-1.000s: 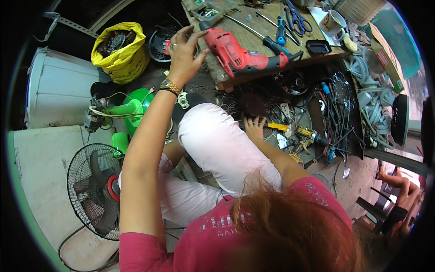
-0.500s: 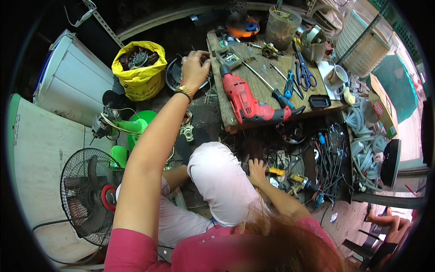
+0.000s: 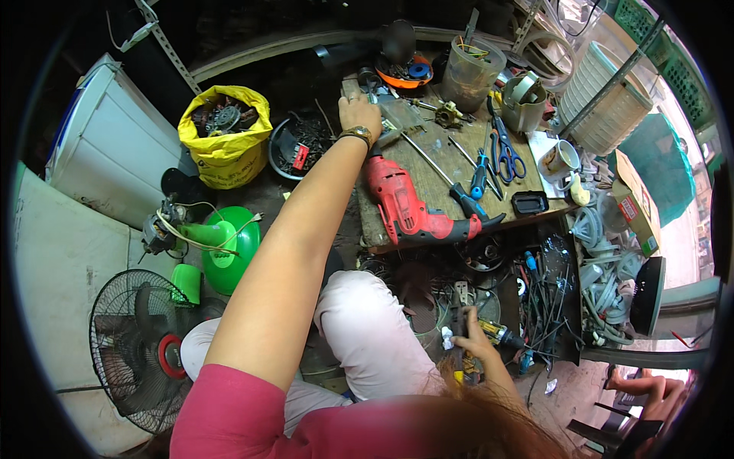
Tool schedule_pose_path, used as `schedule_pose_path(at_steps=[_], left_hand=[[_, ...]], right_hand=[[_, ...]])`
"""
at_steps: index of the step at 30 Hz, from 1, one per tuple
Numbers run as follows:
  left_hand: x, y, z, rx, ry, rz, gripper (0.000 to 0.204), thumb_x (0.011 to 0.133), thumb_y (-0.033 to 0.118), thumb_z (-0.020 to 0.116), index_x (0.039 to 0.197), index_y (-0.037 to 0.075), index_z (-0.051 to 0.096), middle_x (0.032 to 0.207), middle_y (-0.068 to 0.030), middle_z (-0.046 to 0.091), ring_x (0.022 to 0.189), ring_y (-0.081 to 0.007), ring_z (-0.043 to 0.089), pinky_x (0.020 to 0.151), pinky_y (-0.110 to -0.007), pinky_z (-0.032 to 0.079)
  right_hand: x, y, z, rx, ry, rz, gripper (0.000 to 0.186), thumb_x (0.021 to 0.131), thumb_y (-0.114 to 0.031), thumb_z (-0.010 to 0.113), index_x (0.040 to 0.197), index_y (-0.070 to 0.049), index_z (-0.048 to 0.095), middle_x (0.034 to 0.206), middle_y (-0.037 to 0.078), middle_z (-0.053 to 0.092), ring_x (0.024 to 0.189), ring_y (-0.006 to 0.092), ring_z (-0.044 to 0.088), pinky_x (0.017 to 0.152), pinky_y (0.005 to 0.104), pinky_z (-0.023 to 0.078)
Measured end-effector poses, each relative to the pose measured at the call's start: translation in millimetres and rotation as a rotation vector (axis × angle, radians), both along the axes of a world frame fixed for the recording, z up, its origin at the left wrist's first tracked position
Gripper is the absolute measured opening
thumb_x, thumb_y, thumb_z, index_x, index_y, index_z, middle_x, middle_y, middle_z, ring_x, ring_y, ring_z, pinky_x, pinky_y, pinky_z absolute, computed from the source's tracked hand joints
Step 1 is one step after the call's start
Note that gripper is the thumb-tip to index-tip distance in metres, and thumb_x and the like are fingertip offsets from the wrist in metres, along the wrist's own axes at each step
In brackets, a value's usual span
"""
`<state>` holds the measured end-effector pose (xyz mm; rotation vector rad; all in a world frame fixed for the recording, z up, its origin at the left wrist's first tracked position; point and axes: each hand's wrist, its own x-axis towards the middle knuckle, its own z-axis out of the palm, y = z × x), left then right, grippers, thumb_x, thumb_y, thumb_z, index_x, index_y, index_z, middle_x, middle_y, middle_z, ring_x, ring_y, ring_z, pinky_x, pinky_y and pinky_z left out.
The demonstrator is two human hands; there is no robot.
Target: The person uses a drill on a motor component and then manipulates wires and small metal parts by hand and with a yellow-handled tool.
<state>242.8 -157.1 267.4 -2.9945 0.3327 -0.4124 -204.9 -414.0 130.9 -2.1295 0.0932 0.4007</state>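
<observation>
At the table's far-left corner, my left hand (image 3: 359,115) reaches beside a small clear parts box (image 3: 399,115). Its fingers bend away from view, so I cannot tell whether they grip anything. Just under that wrist lies a red power drill (image 3: 409,203) on its side, its dark handle end toward the right. Low on the right, my right hand (image 3: 475,338) is closed round a long dark tool (image 3: 458,353) with some yellow at its lower end. Beside that hand, a yellow and black screwdriver-like tool (image 3: 502,334) lies among loose parts.
Blue-handled scissors (image 3: 506,157), screwdrivers (image 3: 478,174), a black tray (image 3: 530,203) and a mug (image 3: 560,158) crowd the wooden table (image 3: 428,141). To the left stand a yellow bag (image 3: 229,157), a basin of screws (image 3: 287,153), a green fan base (image 3: 233,249) and a fan (image 3: 138,348).
My left hand has gone from above the basin rightward to the table corner, uncovering the basin. My right hand has moved right and down and now holds the long dark tool. The view has shifted slightly.
</observation>
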Motion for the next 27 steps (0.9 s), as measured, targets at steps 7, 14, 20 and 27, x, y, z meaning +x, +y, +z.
schedule_pose_path(at_steps=[7,14,20,27], left_hand=[[19,-14,-14,-0.131,0.120,0.120,0.030,0.078,0.031,0.069,0.103,0.015,0.072,0.117,-0.0059,0.065,0.115,-0.0233,0.056,0.088,-0.041,0.036],[26,-19,-21,-0.059,0.039,0.062,0.025,0.080,0.022,0.063,0.102,0.016,0.073,0.113,-0.0045,0.066,0.109,-0.0230,0.060,0.091,-0.043,0.033],[23,-12,-23,-0.132,0.142,0.059,0.029,0.078,0.030,0.067,0.104,0.019,0.072,0.119,-0.0051,0.063,0.114,-0.0250,0.057,0.091,-0.044,0.034],[27,-6,-26,-0.041,0.114,-0.018,0.029,0.078,0.030,0.068,0.104,0.016,0.072,0.116,-0.0053,0.065,0.115,-0.0242,0.056,0.091,-0.045,0.035]], right_hand=[[-21,-55,40,1.595,0.424,-0.479,0.074,0.069,-0.050,0.064,0.129,-0.007,0.052,0.120,0.019,0.058,0.091,0.0378,0.059,0.084,0.0524,0.046],[-58,-78,66,1.309,0.660,-0.518,0.077,0.071,-0.044,0.068,0.135,-0.007,0.044,0.121,0.021,0.057,0.111,0.0395,0.056,0.097,0.0599,0.039],[-46,-72,92,0.765,0.516,-0.561,0.066,0.069,-0.017,0.059,0.131,-0.004,0.041,0.114,0.020,0.058,0.107,0.0372,0.059,0.088,0.0501,0.050],[-36,-40,123,0.645,0.441,-0.492,0.062,0.073,-0.003,0.054,0.134,0.001,0.042,0.097,0.011,0.062,0.087,0.0220,0.063,0.077,0.0321,0.051]])
